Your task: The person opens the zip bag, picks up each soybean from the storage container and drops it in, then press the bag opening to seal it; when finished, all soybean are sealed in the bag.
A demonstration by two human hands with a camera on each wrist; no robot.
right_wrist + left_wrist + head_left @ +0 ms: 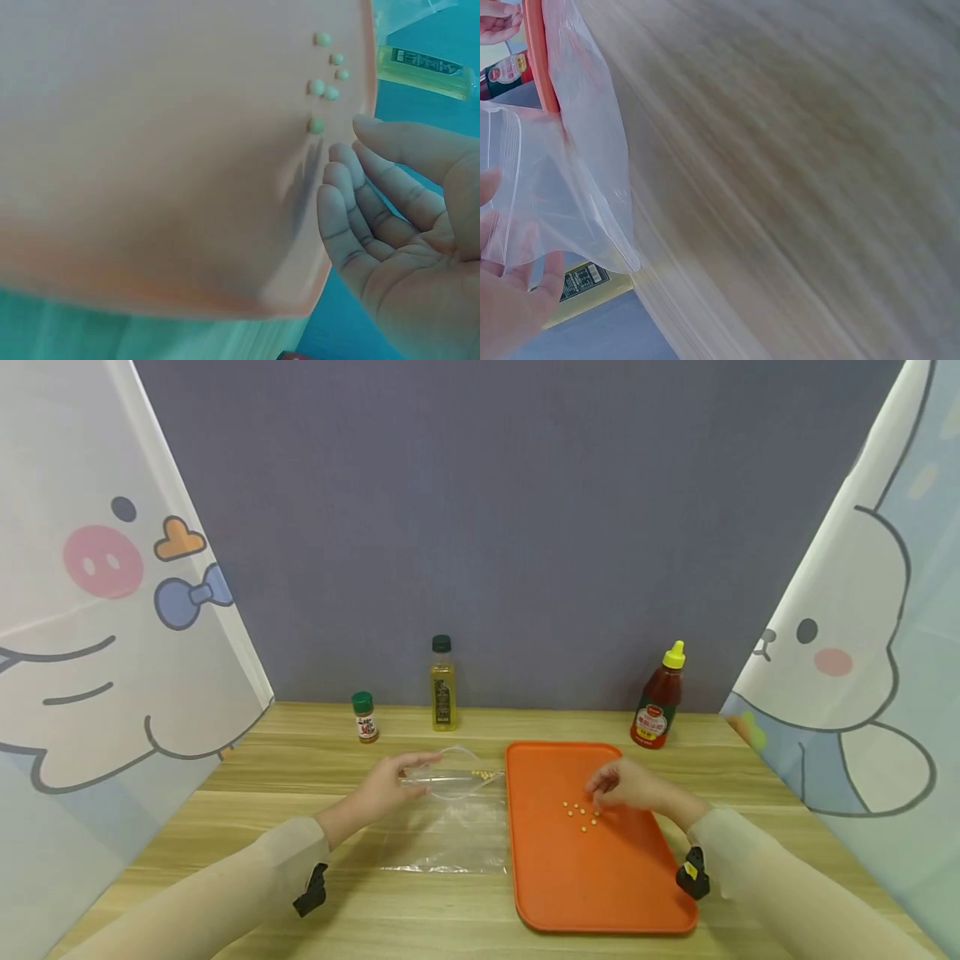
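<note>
- Several small pale-yellow pieces (582, 812) lie loose near the middle of the orange tray (555, 881), which rests on the table (300, 777), right of centre.
- A clear zip bag (450, 835) lies on the table just beyond the tray's left edge, its mouth end raised; more pieces (483, 774) sit inside, at the side nearest the tray.
- The left hand (382, 789) grasps that mouth, thumb and fingers apart so it gapes.
- The right hand (626, 785) reaches over the tray's right edge; its grip is relaxed, fingers loosely bent, thumb apart, nothing visible between the tips. The nearest piece lies just beside them.
- Step in hand, as I judge it: gathering loose pieces for the bag, partly done.
- The next move calls for a fine fingertip pinch on a piece, then a carry across the tray's left edge, with the left grip holding the mouth wide.
- Along the table's far edge: a spice jar (364, 718) towards the left corner, an oil bottle (443, 693), and a ketchup bottle (658, 706) near the right corner.
</note>
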